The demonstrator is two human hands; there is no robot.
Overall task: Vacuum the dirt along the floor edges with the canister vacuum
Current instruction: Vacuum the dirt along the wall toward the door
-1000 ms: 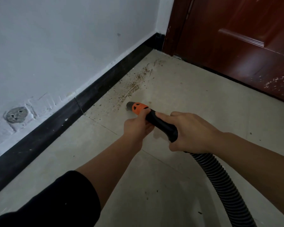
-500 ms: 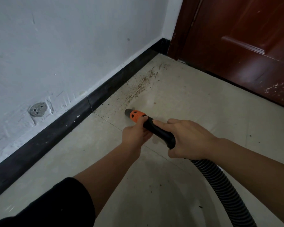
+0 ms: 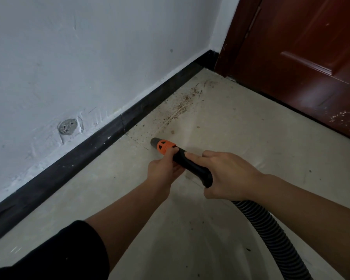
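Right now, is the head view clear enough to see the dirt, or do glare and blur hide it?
Head view: dim, flat light, yet sharp; the dirt beside the baseboard reads clearly. Sheen sits only on the door, away from the dirt.

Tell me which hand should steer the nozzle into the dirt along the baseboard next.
Left, likely. The left hand holds the handle right behind the orange nozzle, on the baseboard side, nearest the dirt. The right hand holds the rear end by the hose.
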